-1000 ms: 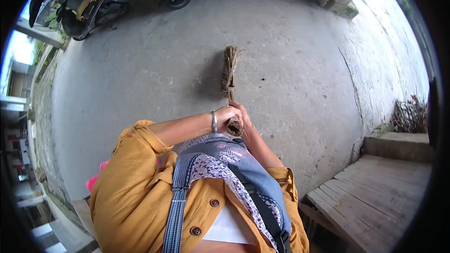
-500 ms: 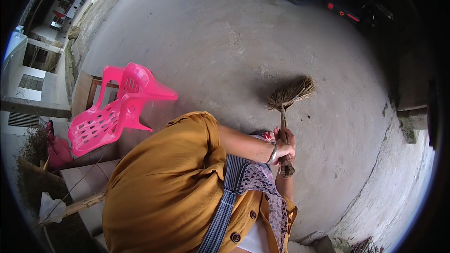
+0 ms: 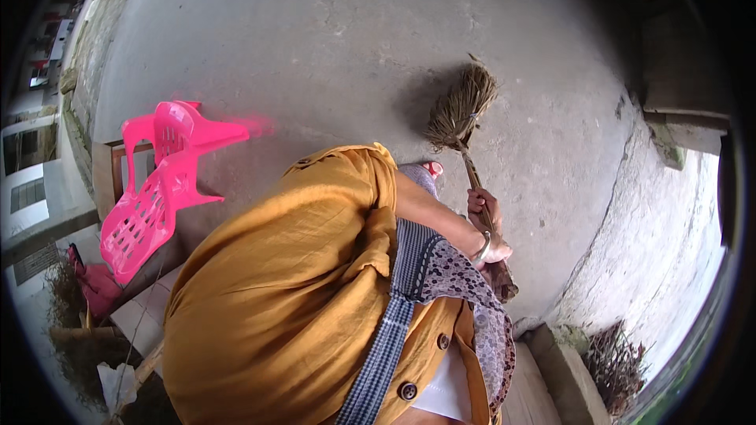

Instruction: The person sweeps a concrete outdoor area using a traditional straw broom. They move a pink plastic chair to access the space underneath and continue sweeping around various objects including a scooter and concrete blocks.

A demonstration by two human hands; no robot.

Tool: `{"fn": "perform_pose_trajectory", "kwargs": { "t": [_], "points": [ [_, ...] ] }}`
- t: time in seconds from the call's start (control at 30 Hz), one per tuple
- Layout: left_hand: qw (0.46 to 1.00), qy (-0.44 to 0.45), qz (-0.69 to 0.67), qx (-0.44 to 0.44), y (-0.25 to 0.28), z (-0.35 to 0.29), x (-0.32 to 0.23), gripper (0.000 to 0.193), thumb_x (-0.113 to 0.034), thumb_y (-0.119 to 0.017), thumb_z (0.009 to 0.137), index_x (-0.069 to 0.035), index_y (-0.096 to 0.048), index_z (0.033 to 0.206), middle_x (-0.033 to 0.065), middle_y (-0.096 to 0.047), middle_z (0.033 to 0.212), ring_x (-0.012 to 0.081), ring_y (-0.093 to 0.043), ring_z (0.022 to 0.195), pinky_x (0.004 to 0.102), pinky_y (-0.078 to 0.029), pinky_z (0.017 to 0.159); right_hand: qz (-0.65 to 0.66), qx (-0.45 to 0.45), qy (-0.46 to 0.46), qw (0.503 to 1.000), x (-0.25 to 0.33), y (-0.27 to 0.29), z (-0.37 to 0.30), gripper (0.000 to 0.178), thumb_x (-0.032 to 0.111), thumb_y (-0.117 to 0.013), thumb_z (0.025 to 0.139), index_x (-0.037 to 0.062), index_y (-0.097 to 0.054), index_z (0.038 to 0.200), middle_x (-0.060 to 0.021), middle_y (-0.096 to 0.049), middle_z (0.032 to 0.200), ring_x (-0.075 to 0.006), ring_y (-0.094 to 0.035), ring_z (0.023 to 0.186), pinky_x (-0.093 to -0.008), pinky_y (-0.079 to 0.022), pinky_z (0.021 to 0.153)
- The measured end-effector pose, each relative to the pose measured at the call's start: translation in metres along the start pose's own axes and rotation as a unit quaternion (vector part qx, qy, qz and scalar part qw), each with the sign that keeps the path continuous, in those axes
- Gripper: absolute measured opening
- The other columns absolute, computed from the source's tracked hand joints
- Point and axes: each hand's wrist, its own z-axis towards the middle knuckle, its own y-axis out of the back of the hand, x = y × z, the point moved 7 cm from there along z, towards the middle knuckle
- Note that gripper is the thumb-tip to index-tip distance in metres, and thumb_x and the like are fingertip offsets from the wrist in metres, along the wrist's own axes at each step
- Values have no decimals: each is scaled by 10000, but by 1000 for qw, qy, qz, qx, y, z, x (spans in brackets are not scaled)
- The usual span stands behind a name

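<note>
A straw broom (image 3: 465, 109) has its tan, bushy head away from me over the concrete floor. Both hands are closed round its handle (image 3: 471, 171). My left hand (image 3: 497, 251), with a silver bracelet at the wrist, grips near the butt end, which sticks out just below it. Farther up, toward the bristles, my right hand (image 3: 482, 206) is wrapped round the same handle. Its forearm is mostly hidden behind my left arm. Whether the bristles touch the floor I cannot tell.
A pink plastic armchair (image 3: 167, 181) stands to the left, beside wooden boards and a pink bag (image 3: 98, 293). On the right a whitish wall (image 3: 642, 248) runs along the floor, with a twig bundle (image 3: 614, 366) near a step. My foot (image 3: 432, 168) shows red footwear.
The broom head has swung left and away from me, while my hands have moved slightly right. The view has shifted, so the pink chair sits farther left and the dark motorbike is nearly out of sight.
</note>
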Motion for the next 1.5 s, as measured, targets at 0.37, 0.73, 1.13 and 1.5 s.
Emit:
{"fn": "perform_pose_trajectory", "kwargs": {
  "t": [0.37,0.73,1.13,1.5],
  "points": [
    [976,40,-154,148,-49,-17,-81,68,-41,-456,710,-14,-403,744,50,-411,560,108,-414,464,228,-389,429,-80,-285,287,911,143,68,-88,104,44,-498,689,-6,-468,604,-81,-458,497,-174,-447,394,-287,-392,369],
    [997,-44,-43,50,-129,21,-99,100,-114,-452,772,-32,-399,794,75,-476,620,164,-496,544,293,-441,525,301,123,92,941,170,66,-64,129,67,-445,778,44,-385,666,-9,-436,537,-64,-395,396,-176,-371,366],
    [991,-1,-49,128,-281,173,-18,151,-124,-416,808,-13,-485,733,113,-552,696,190,-544,633,293,-445,611,375,179,-14,909,195,259,-144,195,75,-396,787,55,-381,594,4,-389,490,-65,-375,392,-178,-353,370],
    [982,38,-92,164,-311,204,-41,56,-60,-400,785,-12,-381,766,34,-381,681,57,-364,495,184,-352,419,117,-214,319,916,316,315,-236,92,-5,-411,731,-11,-424,641,-72,-416,491,-162,-410,373,-283,-388,326]
  ]
}}
